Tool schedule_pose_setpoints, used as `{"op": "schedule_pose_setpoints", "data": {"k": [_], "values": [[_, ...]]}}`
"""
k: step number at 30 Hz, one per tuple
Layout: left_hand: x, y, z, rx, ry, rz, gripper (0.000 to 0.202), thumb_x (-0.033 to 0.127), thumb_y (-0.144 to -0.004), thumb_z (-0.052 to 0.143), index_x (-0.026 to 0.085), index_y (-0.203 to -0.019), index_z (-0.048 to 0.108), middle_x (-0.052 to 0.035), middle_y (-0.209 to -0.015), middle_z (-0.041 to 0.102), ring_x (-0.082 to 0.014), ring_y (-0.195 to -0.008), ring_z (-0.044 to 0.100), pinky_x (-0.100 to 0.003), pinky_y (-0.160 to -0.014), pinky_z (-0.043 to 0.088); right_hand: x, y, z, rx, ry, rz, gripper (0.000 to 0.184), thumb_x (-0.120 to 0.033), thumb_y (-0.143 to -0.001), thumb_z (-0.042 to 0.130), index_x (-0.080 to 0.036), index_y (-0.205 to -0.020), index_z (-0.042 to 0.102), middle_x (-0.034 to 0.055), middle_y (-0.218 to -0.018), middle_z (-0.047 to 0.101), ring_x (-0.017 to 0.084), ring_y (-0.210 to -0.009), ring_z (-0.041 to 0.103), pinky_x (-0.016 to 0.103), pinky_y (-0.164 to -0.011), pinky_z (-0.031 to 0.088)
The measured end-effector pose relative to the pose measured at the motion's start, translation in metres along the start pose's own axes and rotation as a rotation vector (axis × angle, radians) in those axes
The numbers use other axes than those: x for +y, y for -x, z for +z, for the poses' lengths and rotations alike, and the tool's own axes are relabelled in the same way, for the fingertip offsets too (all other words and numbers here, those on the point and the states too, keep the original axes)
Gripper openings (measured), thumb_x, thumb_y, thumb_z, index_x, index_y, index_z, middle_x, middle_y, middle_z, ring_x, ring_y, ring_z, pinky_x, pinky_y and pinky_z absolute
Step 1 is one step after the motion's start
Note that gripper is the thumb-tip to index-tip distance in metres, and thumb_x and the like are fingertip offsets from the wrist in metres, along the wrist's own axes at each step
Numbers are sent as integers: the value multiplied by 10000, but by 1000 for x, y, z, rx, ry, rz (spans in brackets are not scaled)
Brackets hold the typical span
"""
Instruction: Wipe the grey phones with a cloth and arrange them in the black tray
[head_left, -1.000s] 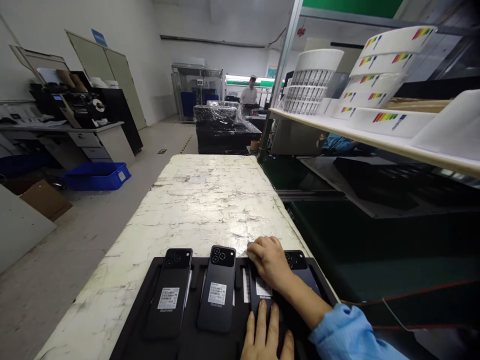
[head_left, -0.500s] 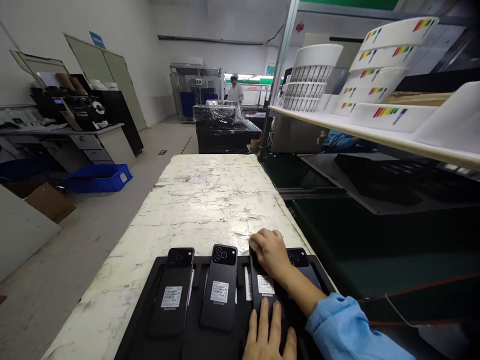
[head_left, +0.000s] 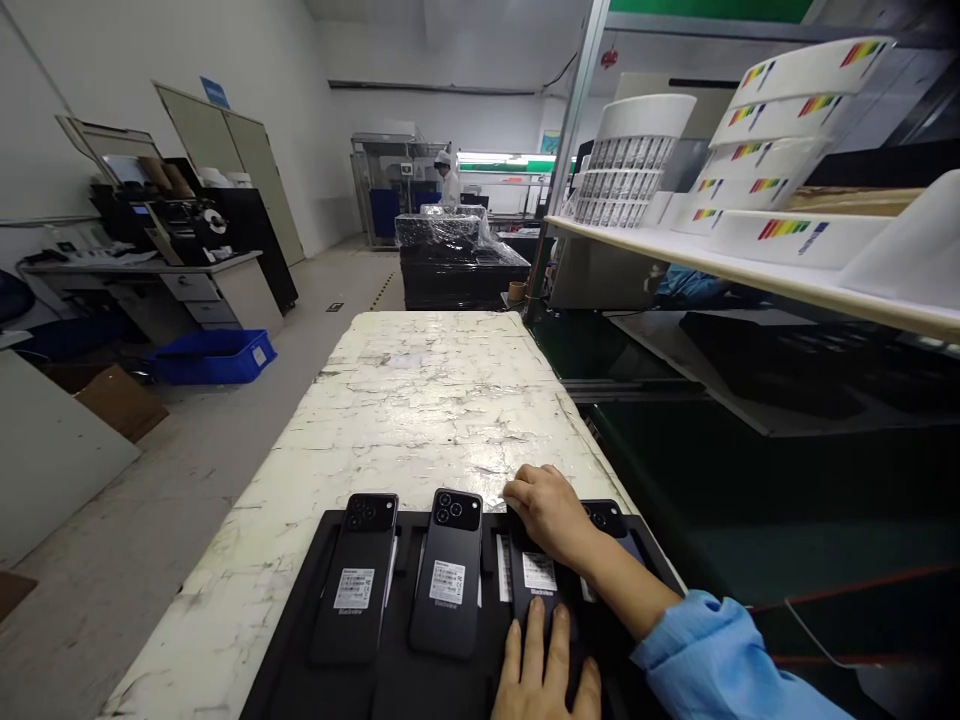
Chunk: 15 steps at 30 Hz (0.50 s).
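A black tray [head_left: 300,650] lies at the near end of the table with several dark phones in it, backs up. The first phone [head_left: 356,580] and second phone [head_left: 448,575] lie untouched at the left. My right hand [head_left: 551,515], in a blue sleeve, reaches across, its fingers curled over the top end of the third phone [head_left: 538,580]. My left hand [head_left: 544,670] rests flat on that phone's lower end, fingers stretched out. A fourth phone [head_left: 609,518] shows its camera corner behind my right wrist.
The white, cracked table top [head_left: 420,400] runs away ahead. A dark green conveyor [head_left: 712,480] lies to the right under a shelf of white label rolls [head_left: 750,170]. On the floor are a blue bin [head_left: 214,355] and a wrapped pallet [head_left: 454,260]. A person in white [head_left: 450,185] stands far back.
Both hands stay on the third phone, hardly shifted. The view has swung slightly. The person at the back has walked to the left.
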<state>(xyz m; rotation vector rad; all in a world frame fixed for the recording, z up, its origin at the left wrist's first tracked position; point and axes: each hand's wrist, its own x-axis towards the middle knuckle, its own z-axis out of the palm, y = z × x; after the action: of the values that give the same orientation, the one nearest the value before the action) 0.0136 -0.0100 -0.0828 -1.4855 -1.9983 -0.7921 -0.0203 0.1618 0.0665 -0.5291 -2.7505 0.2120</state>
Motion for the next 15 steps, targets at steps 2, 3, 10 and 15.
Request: {"op": "schedule_pose_setpoints", "data": {"k": [2, 3, 10, 15], "values": [[2, 0, 1, 11, 2, -18, 428, 471, -856, 664, 247, -1220, 655, -88, -1279, 639, -344, -1211, 573, -483, -933, 564, 10, 12, -6, -15, 6, -8, 231, -162, -949, 531, -220, -860, 736, 36, -819, 646, 169, -736, 554, 303, -758, 371], [3, 0, 2, 31, 8, -22, 406, 463, -859, 661, 254, -1207, 660, -85, -1268, 646, -337, -1189, 591, -471, -909, 575, 16, 21, -9, -18, 11, -1, 240, -170, -959, 515, -218, -882, 737, 42, -823, 646, 174, -741, 555, 304, -757, 374], [-1, 2, 5, 93, 46, 63, 361, 383, -836, 704, 302, -1184, 655, -56, -1316, 620, -328, -1226, 568, -487, -961, 539, 9, 29, -15, -73, 69, 95, 270, -179, -970, 486, -209, -883, 739, 49, -831, 652, 183, -775, 588, 304, -773, 387], [-9, 2, 0, 22, 28, 59, 476, 459, -841, 683, 267, -1272, 616, -76, -1344, 596, -351, -1288, 504, -516, -1020, 497, -7, 0, -9, -92, 50, 100, 231, -178, -940, 531, -207, -841, 738, 43, -829, 657, 182, -761, 588, 303, -739, 376]]}}
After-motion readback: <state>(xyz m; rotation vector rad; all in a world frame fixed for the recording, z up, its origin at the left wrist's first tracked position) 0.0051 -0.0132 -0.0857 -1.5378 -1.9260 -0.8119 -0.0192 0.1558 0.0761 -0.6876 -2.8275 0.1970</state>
